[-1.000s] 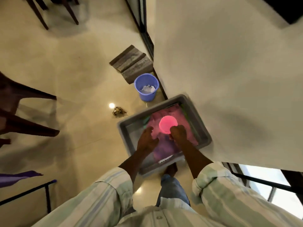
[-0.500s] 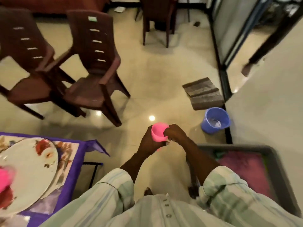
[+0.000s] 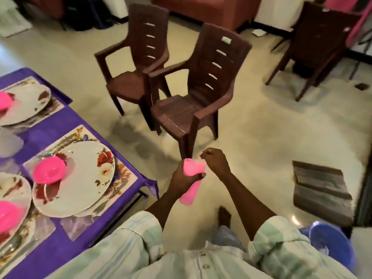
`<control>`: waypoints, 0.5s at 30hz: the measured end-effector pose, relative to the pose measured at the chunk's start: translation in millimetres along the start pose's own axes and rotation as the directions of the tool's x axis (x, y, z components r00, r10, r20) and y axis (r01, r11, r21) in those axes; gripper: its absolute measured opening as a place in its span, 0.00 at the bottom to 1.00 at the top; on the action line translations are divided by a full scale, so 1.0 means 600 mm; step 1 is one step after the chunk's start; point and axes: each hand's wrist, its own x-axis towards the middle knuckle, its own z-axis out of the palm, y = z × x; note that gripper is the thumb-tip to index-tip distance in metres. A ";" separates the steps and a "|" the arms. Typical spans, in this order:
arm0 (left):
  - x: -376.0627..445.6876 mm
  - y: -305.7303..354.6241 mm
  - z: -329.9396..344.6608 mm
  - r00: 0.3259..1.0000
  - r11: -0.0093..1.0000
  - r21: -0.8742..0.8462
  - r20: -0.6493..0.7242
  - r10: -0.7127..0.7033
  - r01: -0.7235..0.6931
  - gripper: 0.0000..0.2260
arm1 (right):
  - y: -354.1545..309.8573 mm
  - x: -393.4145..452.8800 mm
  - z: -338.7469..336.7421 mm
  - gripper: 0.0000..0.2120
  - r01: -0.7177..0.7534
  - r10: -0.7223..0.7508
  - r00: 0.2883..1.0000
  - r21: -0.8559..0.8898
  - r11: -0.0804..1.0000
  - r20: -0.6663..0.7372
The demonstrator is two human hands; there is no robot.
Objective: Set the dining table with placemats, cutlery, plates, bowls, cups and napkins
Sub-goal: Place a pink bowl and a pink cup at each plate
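Head view: we see the table [image 3: 84,125] filling the left side of the frame under its purple cloth, two brown chairs [image 3: 191,93] standing up the middle, a blue bin [image 3: 330,242] at the lower right corner and a grey mat [image 3: 320,188] just above it. On the table lie floral placemats with large plates [image 3: 88,178] on them, and a pink bowl [image 3: 49,171] sits on the nearest full plate; a fork shows at that plate's lower rim. No cup stands at any setting we can see, so we judge the cups to be the step in hand. The cups [image 3: 192,181], what looks like a pink nested stack, sit low in the centre of the frame, off the table's edge. Our left hand [image 3: 184,181] wraps the stack around its middle, thumb across the front. Our right hand [image 3: 215,163] hovers just beside the stack's rim with fingers curled in a pinch; whether it grips the top cup's lip we cannot tell. To do this well, we should hold the stack firm, twist the top cup free instead of yanking it, then set it upright on a placemat beside the plate, clear of the fork. Against the frame half a second ago, the view has swung left: more of the table and more plates show, the grey tub is gone, and the stack now shows at full length.
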 end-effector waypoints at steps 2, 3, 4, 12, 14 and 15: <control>0.027 0.008 0.005 0.995 0.998 -0.048 -0.096 -0.039 0.034 0.32 | -0.022 0.046 -0.009 0.09 0.069 -0.067 0.986 -0.005 0.998 0.155; 0.038 0.010 0.007 0.988 0.996 -0.068 -0.145 -0.062 0.052 0.33 | -0.030 0.064 -0.013 0.08 0.082 -0.079 0.970 -0.001 0.997 0.229; 0.054 0.022 0.011 0.973 0.992 -0.107 -0.210 -0.094 0.072 0.34 | -0.042 0.089 -0.021 0.07 0.091 -0.081 0.951 -0.021 0.996 0.300; 0.133 0.090 0.011 0.860 0.922 -0.367 -0.423 -0.286 0.126 0.39 | -0.141 0.233 -0.027 0.07 0.302 -0.161 0.751 -0.116 0.946 0.641; 0.151 0.097 -0.006 0.840 0.912 -0.397 -0.457 -0.294 0.103 0.37 | -0.176 0.242 0.002 0.08 0.359 -0.183 0.680 -0.104 0.928 0.710; 0.161 0.096 -0.018 0.824 0.905 -0.417 -0.481 -0.300 0.085 0.36 | -0.192 0.248 0.020 0.09 0.390 -0.196 0.646 -0.098 0.916 0.738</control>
